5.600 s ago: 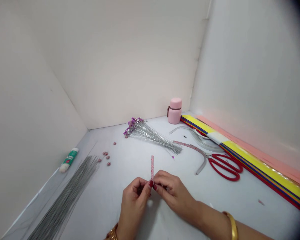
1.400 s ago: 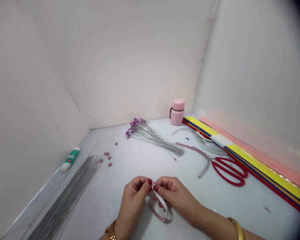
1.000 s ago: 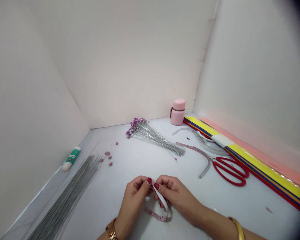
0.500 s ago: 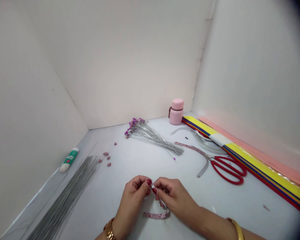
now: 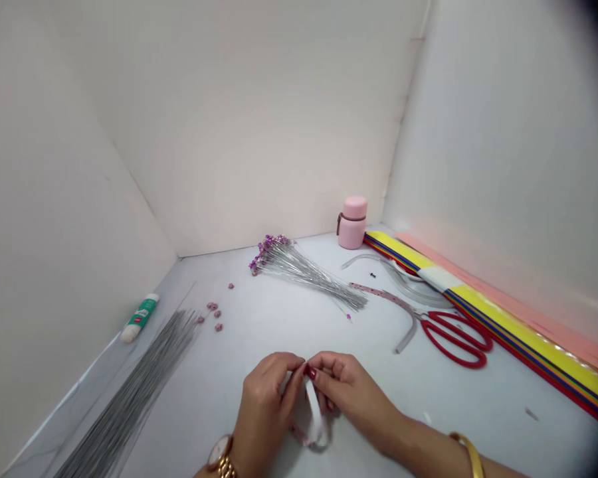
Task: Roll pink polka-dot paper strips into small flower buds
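Note:
My left hand (image 5: 265,408) and my right hand (image 5: 341,388) meet low in the middle of the white surface, fingertips pinching the top of a narrow paper strip (image 5: 315,425). The strip is white on one face and pink with red dots on the other. It hangs below my fingers in a small loop. My fingers hide the place where its layers meet. A gold wristwatch (image 5: 222,457) sits on my left wrist, and a gold bangle (image 5: 467,455) on my right arm.
Bare grey wires (image 5: 134,392) lie at left beside a glue stick (image 5: 139,318) and small pink flowers (image 5: 214,315). Farther back are purple-tipped wires (image 5: 303,275) and a pink jar (image 5: 352,222). Red scissors (image 5: 453,338), curved strips (image 5: 408,299) and coloured paper strips (image 5: 518,338) lie right.
The strip's lower part has changed from a flat, wide band under my hands to a tighter, rounder loop. My left hand has turned, bringing the watch face into view.

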A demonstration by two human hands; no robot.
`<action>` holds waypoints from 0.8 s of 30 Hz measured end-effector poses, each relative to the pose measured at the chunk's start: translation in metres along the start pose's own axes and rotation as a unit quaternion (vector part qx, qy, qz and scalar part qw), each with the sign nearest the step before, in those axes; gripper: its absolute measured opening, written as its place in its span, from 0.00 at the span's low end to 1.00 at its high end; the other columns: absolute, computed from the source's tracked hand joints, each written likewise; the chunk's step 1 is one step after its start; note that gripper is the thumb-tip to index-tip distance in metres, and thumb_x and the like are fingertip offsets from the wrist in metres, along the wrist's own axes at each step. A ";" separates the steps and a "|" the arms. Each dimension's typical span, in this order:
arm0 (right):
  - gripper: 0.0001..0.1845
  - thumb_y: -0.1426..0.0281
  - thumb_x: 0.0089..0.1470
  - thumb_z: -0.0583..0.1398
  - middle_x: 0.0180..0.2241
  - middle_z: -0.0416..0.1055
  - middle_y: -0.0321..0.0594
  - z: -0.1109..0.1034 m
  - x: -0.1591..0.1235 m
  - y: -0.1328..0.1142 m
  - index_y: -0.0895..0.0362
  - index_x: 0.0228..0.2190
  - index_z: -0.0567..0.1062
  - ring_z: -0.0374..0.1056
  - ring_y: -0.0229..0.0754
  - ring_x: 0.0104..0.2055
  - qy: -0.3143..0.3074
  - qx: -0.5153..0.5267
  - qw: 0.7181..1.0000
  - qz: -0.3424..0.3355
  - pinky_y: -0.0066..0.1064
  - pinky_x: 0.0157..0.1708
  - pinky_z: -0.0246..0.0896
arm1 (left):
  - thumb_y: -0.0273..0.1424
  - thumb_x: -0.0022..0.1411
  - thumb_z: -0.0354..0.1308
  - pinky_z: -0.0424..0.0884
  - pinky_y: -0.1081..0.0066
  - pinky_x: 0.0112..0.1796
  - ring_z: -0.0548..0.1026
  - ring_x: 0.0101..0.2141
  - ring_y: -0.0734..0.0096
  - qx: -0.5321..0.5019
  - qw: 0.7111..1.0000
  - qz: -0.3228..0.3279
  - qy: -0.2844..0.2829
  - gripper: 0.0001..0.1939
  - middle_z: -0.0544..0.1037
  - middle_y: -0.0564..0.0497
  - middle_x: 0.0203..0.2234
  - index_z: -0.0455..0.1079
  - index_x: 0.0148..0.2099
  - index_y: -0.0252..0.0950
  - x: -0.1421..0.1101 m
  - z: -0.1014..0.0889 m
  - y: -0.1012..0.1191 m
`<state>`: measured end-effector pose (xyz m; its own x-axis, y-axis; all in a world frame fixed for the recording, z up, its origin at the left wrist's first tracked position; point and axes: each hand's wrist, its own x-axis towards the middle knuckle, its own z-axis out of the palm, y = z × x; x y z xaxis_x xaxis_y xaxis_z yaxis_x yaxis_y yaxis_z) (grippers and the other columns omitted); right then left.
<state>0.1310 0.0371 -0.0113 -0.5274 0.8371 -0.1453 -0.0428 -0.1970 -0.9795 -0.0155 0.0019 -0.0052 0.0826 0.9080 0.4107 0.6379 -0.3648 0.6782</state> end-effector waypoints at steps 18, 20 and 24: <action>0.19 0.56 0.48 0.56 0.13 0.60 0.29 -0.004 0.003 -0.003 0.61 0.26 0.72 0.50 0.28 0.15 0.003 0.009 1.000 0.015 0.22 0.18 0.44 | 0.31 0.55 0.54 0.68 0.73 0.32 0.72 0.30 0.69 -0.225 0.964 -0.139 -0.033 0.08 0.73 0.49 0.27 0.73 0.33 0.34 0.010 0.000 0.001; 0.20 0.56 0.47 0.56 0.14 0.61 0.30 -0.005 0.004 -0.001 0.61 0.26 0.72 0.50 0.28 0.15 0.005 0.010 1.000 0.017 0.22 0.17 0.43 | 0.31 0.55 0.55 0.67 0.73 0.31 0.72 0.29 0.69 -0.233 0.962 -0.140 -0.030 0.07 0.73 0.49 0.26 0.73 0.32 0.34 0.010 0.001 0.002; 0.21 0.54 0.45 0.57 0.14 0.63 0.31 -0.005 0.003 0.000 0.61 0.26 0.72 0.52 0.28 0.15 0.010 0.024 0.999 0.028 0.22 0.16 0.42 | 0.32 0.54 0.55 0.68 0.73 0.29 0.72 0.25 0.71 -0.267 0.944 -0.196 -0.006 0.07 0.73 0.49 0.26 0.70 0.31 0.33 0.008 0.004 0.000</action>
<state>0.1335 0.0419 -0.0119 -0.5132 0.8340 -0.2025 -0.0555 -0.2677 -0.9619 -0.0116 0.0097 -0.0050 -0.0688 0.9958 0.0608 0.1440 -0.0504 0.9883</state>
